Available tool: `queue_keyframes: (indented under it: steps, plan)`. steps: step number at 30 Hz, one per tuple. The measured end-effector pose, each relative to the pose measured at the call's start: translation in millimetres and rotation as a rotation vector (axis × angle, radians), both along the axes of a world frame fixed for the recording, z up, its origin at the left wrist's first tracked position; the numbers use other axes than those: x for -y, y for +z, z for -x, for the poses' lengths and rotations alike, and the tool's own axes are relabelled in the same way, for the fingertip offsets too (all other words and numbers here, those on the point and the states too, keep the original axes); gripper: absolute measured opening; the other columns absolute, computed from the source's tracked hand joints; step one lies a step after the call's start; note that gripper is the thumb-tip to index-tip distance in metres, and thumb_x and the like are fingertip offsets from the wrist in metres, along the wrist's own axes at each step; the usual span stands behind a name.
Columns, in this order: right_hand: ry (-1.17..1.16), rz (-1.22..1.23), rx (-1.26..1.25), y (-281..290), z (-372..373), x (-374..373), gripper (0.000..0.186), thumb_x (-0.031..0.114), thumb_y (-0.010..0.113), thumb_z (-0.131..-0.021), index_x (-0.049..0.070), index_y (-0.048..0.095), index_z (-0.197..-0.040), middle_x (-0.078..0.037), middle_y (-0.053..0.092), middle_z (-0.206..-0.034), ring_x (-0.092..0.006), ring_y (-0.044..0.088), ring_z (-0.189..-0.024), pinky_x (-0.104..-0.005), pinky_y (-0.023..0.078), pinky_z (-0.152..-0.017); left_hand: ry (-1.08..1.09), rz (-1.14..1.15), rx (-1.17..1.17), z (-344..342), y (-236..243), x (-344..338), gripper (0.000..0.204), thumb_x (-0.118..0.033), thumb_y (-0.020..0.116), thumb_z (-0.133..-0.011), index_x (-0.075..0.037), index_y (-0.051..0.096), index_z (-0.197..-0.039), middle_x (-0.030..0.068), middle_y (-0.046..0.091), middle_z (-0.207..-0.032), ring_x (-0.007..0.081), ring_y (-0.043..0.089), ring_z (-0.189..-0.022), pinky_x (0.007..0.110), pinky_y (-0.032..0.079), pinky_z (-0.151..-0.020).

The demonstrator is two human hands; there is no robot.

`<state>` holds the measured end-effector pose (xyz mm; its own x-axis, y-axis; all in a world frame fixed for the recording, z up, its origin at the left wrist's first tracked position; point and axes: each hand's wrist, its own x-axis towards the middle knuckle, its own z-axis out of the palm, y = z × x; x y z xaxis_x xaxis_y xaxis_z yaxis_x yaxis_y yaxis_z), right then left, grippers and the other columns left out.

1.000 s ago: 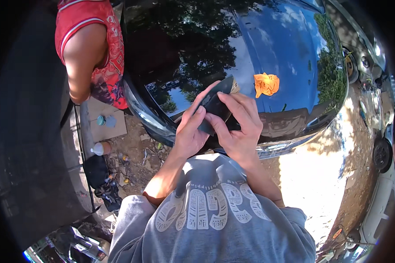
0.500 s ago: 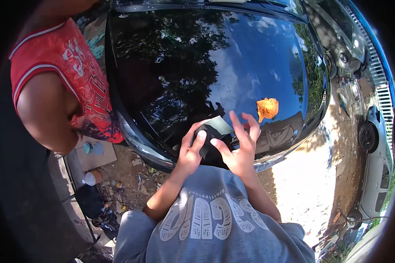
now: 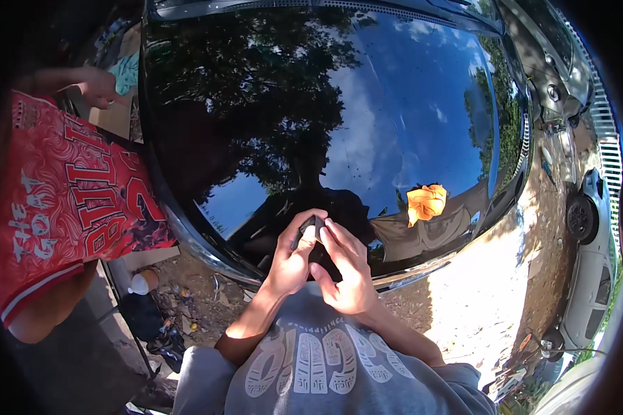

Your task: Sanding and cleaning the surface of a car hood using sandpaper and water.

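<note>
Close to the front edge of a glossy black car hood (image 3: 394, 90), my two hands meet around a small dark block (image 3: 304, 234). My left hand (image 3: 289, 261) grips it, with the thumb laid along its near face. The fingers of my right hand (image 3: 346, 270) press together against the block's right side, while that thumb stands apart lower down. Most of the block is covered by my fingers, and the pale cloth seen earlier is hidden. A crumpled orange cloth (image 3: 426, 203) lies on the hood to the right of my hands.
At the left stands a person in a red jersey (image 3: 83, 187), one arm reaching toward a teal cloth (image 3: 124, 74). A white-capped container (image 3: 144, 281) and a black bag (image 3: 140, 317) sit on the littered ground. Other parked cars (image 3: 588, 277) line the right side.
My right hand has closed in on the block, and the pale cloth on it has gone from sight. My view has shifted. The person in red has turned and come lower in the picture.
</note>
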<state>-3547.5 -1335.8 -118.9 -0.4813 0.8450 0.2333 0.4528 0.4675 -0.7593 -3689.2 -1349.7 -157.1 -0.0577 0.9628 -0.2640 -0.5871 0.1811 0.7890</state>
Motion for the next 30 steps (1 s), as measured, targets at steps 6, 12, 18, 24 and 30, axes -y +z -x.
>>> queue_keyframes:
  steps: [6,12,18,24,30]
  plan:
    - [-0.035,0.014,0.099,-8.1,-7.0,-21.8,0.063,0.020,0.076,-0.080,-0.002,0.058,-0.137,-0.018,0.048,-0.149,-0.0368,0.052,-0.126,-0.0470,0.038,-0.104,-0.031,0.125,0.098,-3.1,1.4,-30.2,0.035,-0.002,0.045,-0.104,0.002,0.053,-0.138,0.0150,0.064,-0.125,0.0198,0.061,-0.115,0.031,0.048,-0.101]
    - [0.016,-0.003,0.199,-6.1,-11.9,-28.8,0.076,0.043,0.082,-0.078,0.000,0.058,-0.135,-0.021,0.050,-0.143,-0.0382,0.052,-0.119,-0.0494,0.038,-0.103,-0.062,0.384,0.565,5.7,15.1,-26.9,0.063,-0.043,0.032,-0.106,0.001,0.036,-0.151,0.0202,0.056,-0.136,0.0319,0.056,-0.125,0.045,0.044,-0.109]
    - [0.107,0.159,0.103,-2.6,-20.3,-16.1,0.082,0.041,0.090,-0.069,-0.002,0.058,-0.132,-0.023,0.053,-0.137,-0.0419,0.056,-0.116,-0.0488,0.049,-0.097,-0.137,0.393,0.461,10.7,24.0,2.5,0.061,-0.045,0.039,-0.104,-0.002,0.036,-0.147,0.0158,0.053,-0.134,0.0281,0.055,-0.124,0.046,0.043,-0.107]
    - [-0.046,0.377,-0.144,-3.5,-37.0,-4.3,0.029,0.009,0.076,-0.086,-0.003,0.071,-0.112,-0.018,0.066,-0.118,-0.0289,0.066,-0.101,-0.0354,0.054,-0.085,-0.346,0.190,0.461,13.2,24.6,19.6,0.052,-0.013,0.050,-0.100,-0.001,0.037,-0.148,0.0147,0.057,-0.133,0.0250,0.057,-0.125,0.043,0.044,-0.110]
    - [-0.103,0.539,-0.443,-9.1,-53.3,6.3,0.014,0.001,0.072,-0.088,-0.003,0.073,-0.102,-0.012,0.069,-0.110,-0.0139,0.065,-0.093,-0.0269,0.051,-0.079,-0.313,0.083,-0.251,5.2,30.2,17.5,0.024,-0.005,0.067,-0.097,0.002,0.068,-0.119,0.0119,0.069,-0.114,0.0149,0.067,-0.101,0.031,0.057,-0.092]
